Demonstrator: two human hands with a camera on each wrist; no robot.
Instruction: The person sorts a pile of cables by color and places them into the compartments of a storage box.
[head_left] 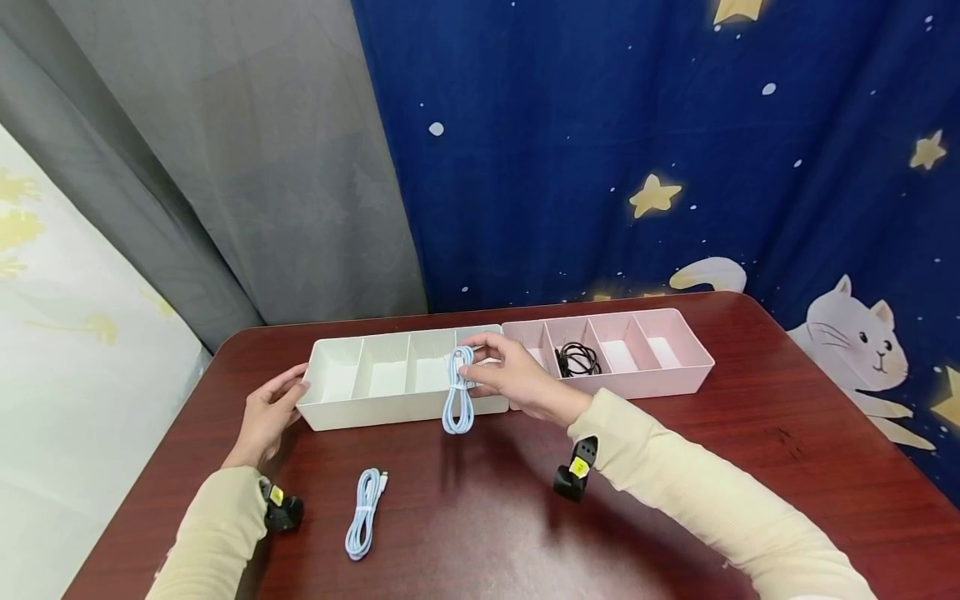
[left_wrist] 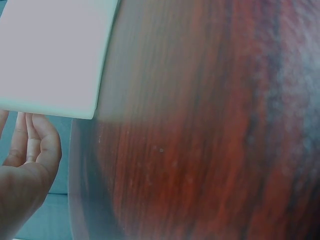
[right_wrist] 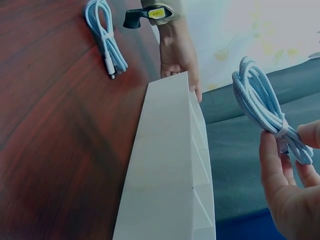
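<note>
My right hand (head_left: 513,372) pinches a coiled light-blue charging cable (head_left: 458,396) between thumb and fingers, above the front wall of the white divided organizer box (head_left: 397,412). In the right wrist view, the fingers of that hand (right_wrist: 295,192) grip the coil (right_wrist: 257,95) near its tie. Fairly straight fingers of my left hand (head_left: 267,410) touch the left end of the white box; the left wrist view shows them (left_wrist: 37,145) against its end wall. A second coiled light-blue cable (head_left: 364,512) lies on the table nearer to me.
A pink divided organizer box (head_left: 652,384) adjoins the white box on the right, with a coiled black cable (head_left: 578,359) in one compartment. Both stand on a dark red wooden table (head_left: 480,533). Behind hang a grey curtain (head_left: 300,167) and a blue starry curtain (head_left: 540,167).
</note>
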